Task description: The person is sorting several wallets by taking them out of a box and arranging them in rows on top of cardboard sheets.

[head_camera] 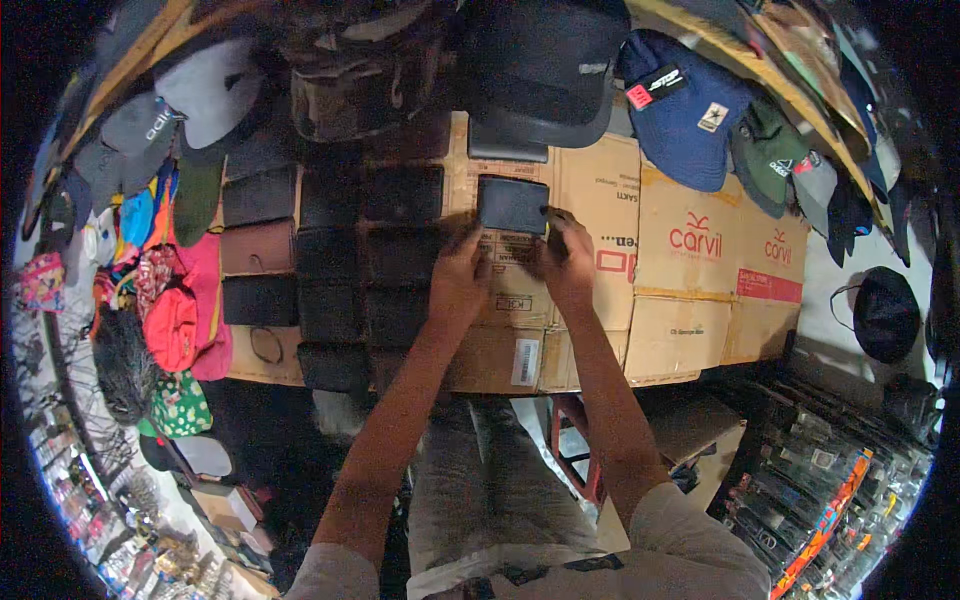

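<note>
A dark wallet-like case (513, 204) lies on the printed cardboard (592, 300) before me, between my two hands. My left hand (459, 262) is at its lower left corner, fingers bent and blurred. My right hand (568, 259) is at its right edge, with a fingertip at the upper right corner. A small dark patch with a yellow edge shows by the right fingers; I cannot tell what it is. Whether either hand grips the case is unclear. Another dark case (508, 148) sits just beyond, partly covered by a hanging black cap (544, 67).
Rows of dark cases (334, 296) and a brown case (259, 246) lie to the left. Hanging caps, including a navy cap (675, 120) and a green cap (761, 161), crowd the far side. A red pouch (171, 330) hangs at left. A glossy display (795, 480) stands lower right.
</note>
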Motion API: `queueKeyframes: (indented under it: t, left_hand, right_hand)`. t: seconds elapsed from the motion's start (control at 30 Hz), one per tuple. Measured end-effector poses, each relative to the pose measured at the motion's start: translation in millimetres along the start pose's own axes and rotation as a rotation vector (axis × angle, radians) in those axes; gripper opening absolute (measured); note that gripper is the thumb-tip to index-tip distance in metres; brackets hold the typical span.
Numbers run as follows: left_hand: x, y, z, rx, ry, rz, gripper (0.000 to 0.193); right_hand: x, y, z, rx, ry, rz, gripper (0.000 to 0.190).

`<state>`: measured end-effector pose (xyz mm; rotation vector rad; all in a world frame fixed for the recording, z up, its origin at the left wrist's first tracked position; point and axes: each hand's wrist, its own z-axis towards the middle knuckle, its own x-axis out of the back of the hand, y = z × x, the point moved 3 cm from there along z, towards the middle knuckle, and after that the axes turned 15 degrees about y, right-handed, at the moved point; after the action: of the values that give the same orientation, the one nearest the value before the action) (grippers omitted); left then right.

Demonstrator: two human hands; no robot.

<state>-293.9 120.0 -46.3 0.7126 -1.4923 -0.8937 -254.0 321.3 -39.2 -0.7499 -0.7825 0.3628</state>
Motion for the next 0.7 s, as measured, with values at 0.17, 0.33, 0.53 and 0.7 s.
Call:
queueKeyframes:
  t: [0.17, 0.33, 0.53, 0.7]
  left_hand:
    - [-14.3, 2.4, -3.8, -0.206, 0.107, 0.138, 0.053]
    - [-25.0, -7.6, -3.4, -0.256, 0.113, 0.181, 0.057]
    - [-26.6, -6.1, -1.8, -0.28, 0.166, 0.231, 0.056]
    - [-25.5, -0.6, -3.0, -0.27, 0.155, 0.203, 0.057]
  right_hand:
    - [-7.7, -3.9, -7.1, 0.207, -0.011, -0.099, 0.039]
    - [-18.6, 2.5, -2.6, 0.214, 0.037, -0.154, 0.032]
    - [-35.9, 4.0, -0.2, 0.168, 0.062, -0.193, 0.028]
    - [-36.9, 2.2, -4.6, 0.148, 0.081, -0.179, 0.028]
